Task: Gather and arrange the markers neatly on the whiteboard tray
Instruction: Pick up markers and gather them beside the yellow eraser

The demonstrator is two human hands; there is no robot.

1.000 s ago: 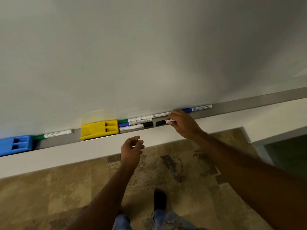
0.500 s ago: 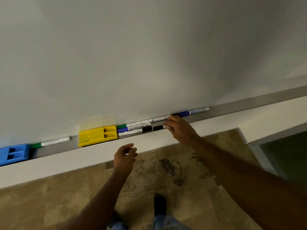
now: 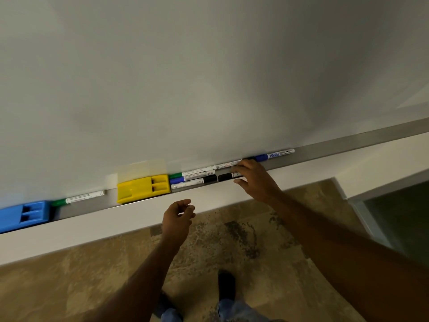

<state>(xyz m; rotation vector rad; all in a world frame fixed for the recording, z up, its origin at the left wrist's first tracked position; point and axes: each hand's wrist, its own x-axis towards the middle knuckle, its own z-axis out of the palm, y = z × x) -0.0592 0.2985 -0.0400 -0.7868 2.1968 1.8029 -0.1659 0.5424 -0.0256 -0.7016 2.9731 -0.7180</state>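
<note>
The grey whiteboard tray [image 3: 329,148] runs across the view. My right hand [image 3: 255,180] pinches the white end of a black-capped marker [image 3: 226,176] that lies in the tray. Left of it, a green marker [image 3: 195,171], a blue marker [image 3: 183,180] and another black-capped marker [image 3: 192,182] lie side by side against the yellow eraser [image 3: 142,188]. A white marker [image 3: 226,164] lies behind my fingers. One blue marker [image 3: 274,155] rests further right, and a lone green marker [image 3: 79,198] lies far left. My left hand [image 3: 178,216] hangs loosely curled below the tray, holding nothing.
A blue eraser [image 3: 23,214] sits at the tray's left end. The whiteboard [image 3: 209,77] fills the upper view. Below the tray are a white ledge [image 3: 92,231] and patterned brown floor [image 3: 69,287], with my shoes [image 3: 226,284] on it. A dark opening [image 3: 399,217] is at right.
My right hand has slid the black-capped marker slightly left, closer to the group by the yellow eraser. My left hand stays curled below the tray. The view has shifted a little.
</note>
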